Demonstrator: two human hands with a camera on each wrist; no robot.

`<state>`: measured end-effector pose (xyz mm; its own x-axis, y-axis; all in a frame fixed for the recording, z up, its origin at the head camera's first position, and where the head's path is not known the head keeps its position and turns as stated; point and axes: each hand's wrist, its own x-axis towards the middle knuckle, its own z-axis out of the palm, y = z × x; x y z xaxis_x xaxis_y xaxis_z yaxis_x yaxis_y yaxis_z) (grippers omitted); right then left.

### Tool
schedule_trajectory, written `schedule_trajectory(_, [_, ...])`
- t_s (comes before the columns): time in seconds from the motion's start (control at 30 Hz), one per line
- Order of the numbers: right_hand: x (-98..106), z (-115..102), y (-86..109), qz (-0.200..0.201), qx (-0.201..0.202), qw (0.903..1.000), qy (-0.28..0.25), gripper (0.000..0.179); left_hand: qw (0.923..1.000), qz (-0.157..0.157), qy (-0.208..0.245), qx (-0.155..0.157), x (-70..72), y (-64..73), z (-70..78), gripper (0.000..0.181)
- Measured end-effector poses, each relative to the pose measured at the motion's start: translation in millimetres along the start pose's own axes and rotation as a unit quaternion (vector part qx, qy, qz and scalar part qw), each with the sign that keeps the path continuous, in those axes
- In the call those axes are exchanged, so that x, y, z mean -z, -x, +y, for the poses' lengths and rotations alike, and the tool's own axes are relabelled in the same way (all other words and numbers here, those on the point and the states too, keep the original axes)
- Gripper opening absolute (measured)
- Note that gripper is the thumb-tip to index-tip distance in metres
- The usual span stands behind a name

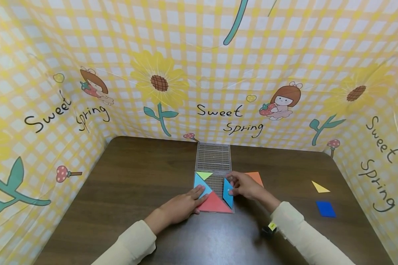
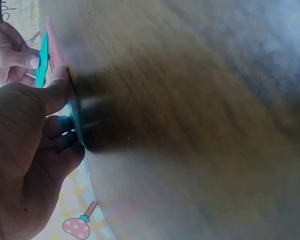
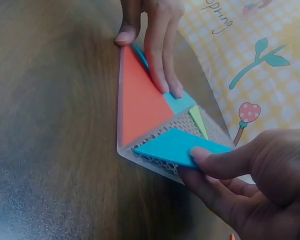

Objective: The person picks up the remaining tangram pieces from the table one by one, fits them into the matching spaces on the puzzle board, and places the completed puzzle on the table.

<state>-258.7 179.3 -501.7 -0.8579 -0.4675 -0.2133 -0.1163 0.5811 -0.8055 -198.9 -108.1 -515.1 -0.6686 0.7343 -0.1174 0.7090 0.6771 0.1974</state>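
1. In the head view, my right hand point(image 1: 243, 186) pinches the blue parallelogram tile point(image 1: 228, 193), which stands tilted over the right side of the perforated base point(image 1: 216, 182) of a small hinged case.
2. My left hand point(image 1: 183, 206) grasps no tile; its fingers rest on the light-blue triangle point(image 1: 201, 184) and beside it on the red triangle point(image 1: 215, 203). A green triangle point(image 1: 203, 175) lies at the far left corner of the base, and the open lid point(image 1: 213, 157) lies behind.
3. Beyond my right hand there is an orange tile point(image 1: 254, 178), partly hidden. Well apart to the right lie a yellow triangle point(image 1: 320, 187) and a dark-blue square point(image 1: 325, 208), all on the brown table point(image 1: 136, 176).
4. In the left wrist view, my left thumb is at the case's near edge. Farther off, my right thumb presses on the parallelogram.
5. In the right wrist view, I hold the parallelogram between thumb and fingers, slanted above the bare holes. Whether its lower corner touches the base, I cannot tell. Two left fingers lie straight upon the light-blue triangle.
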Motion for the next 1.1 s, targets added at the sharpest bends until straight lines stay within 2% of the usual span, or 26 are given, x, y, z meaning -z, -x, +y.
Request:
schedule_trajectory(0.1, [1,0,-1.2,-0.013,0.016,0.9995,0.024,0.059,1.0000,0.000,0.001,0.000,-0.1,0.0,0.5,0.056])
schedule_trajectory(0.23, [2,0,-2.3,-0.016,0.013,0.9986,0.049,0.054,1.0000,0.001,0.001,-0.002,0.2,-0.3,1.1,0.056])
schedule_trajectory(0.4, [5,-1,-4.3,-0.017,-0.006,0.9990,0.041,0.050,1.0000,-0.001,0.000,0.001,0.8,-0.6,1.4,0.056])
schedule_trajectory(0.5, [5,-1,-5.5,-0.023,-0.001,0.9987,0.046,0.050,1.0000,-0.003,0.006,0.004,0.8,-0.4,1.2,0.056])
schedule_trajectory(0.63, [4,-3,-7.5,-0.021,0.018,0.9965,0.079,0.050,0.9998,-0.003,0.016,0.009,1.3,0.1,0.8,0.057])
schedule_trajectory(0.83, [0,-7,-11.9,-0.006,0.022,0.9920,0.124,0.050,0.9998,0.000,0.020,0.010,1.2,0.5,0.6,0.057])
schedule_trajectory(1.1, [-7,-16,-16.3,-0.011,0.031,0.9853,0.167,0.048,0.9998,0.002,0.021,0.005,2.1,1.4,1.8,0.057])
